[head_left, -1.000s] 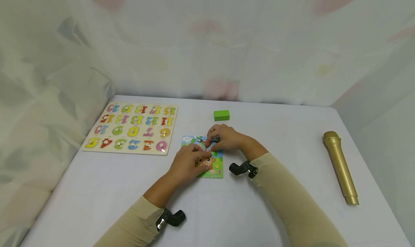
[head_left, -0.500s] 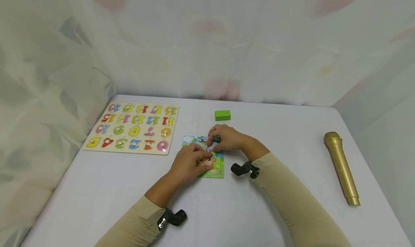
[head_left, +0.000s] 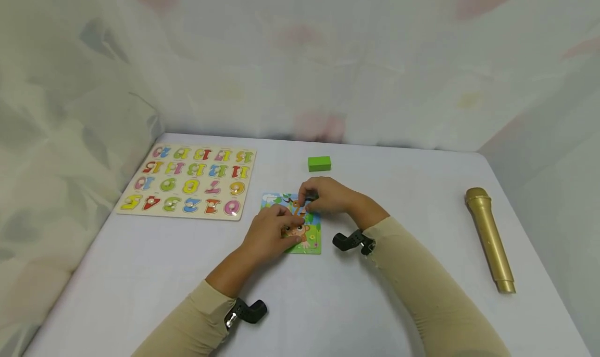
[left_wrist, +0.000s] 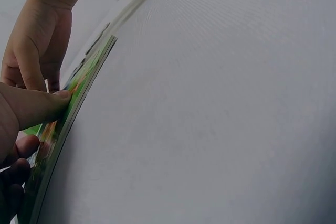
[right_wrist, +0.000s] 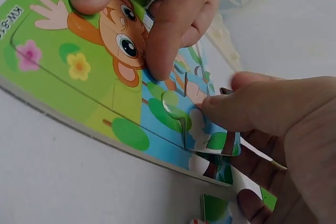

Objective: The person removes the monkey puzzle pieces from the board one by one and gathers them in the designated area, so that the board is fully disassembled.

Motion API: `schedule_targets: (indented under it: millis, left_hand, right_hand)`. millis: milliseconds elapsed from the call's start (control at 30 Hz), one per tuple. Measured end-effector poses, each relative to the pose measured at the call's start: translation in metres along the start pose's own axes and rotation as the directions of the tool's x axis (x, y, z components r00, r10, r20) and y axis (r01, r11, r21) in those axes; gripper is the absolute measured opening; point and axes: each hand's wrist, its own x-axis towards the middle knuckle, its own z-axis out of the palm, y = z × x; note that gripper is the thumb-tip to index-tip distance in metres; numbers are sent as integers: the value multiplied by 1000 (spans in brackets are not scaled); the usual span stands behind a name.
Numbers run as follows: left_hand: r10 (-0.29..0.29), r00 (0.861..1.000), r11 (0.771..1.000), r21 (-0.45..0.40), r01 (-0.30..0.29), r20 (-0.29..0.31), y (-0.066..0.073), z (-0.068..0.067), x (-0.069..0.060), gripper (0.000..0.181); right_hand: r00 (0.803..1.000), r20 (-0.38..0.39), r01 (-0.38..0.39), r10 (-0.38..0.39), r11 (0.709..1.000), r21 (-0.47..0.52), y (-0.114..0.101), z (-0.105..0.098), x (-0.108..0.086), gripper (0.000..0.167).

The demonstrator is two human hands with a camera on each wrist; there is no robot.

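Observation:
A small jigsaw board (head_left: 315,246) with a monkey picture lies on the table under both hands. My left hand (head_left: 268,232) reaches over it from the left, its thumb and index finger resting on the picture. Above the board's upper right part, my right hand (head_left: 330,195) pinches a puzzle piece (right_wrist: 214,141) between thumb and fingers. That piece sits slightly raised at its corner, as the right wrist view shows. Under the right fingers another green-and-blue piece (right_wrist: 216,208) appears; whether the hand holds it cannot be told. The ends of the right fingers are partly hidden.
A wooden number puzzle (head_left: 185,180) lies at the left, filled with coloured knobbed numbers. Behind the hands is a green block (head_left: 319,163). A gold microphone-shaped stick (head_left: 490,241) lies at the right. Curtains hang behind and beside the white table (head_left: 319,310).
The head view has shifted slightly. Both hands stay over the jigsaw board in nearly the same pose, with the right hand keeping its pinch on the piece.

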Motion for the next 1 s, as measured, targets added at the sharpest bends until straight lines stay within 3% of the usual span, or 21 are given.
schedule_targets:
  millis: [167, 433, 700, 1000]
  left_hand:
    - [-13, 1000, 1000, 11, 13, 10, -1, 1, 1, 39]
    - [-28, 999, 999, 19, 28, 20, 1, 0, 1, 39]
    - [10, 1000, 1000, 13, -10, -7, 1, 1, 1, 36]
    - [0, 1000, 1000, 9, 0, -11, 1, 1, -1, 37]
  right_hand:
    - [999, -21, -33, 34, 998, 54, -1, -2, -1, 27]
    - [998, -24, -50, 52, 996, 79, -1, -8, -4, 20]
    - [999, 2, -41, 42, 994, 104, 0, -17, -9, 21]
    - [995, 27, -95, 93, 987, 133, 4, -34, -22, 24]
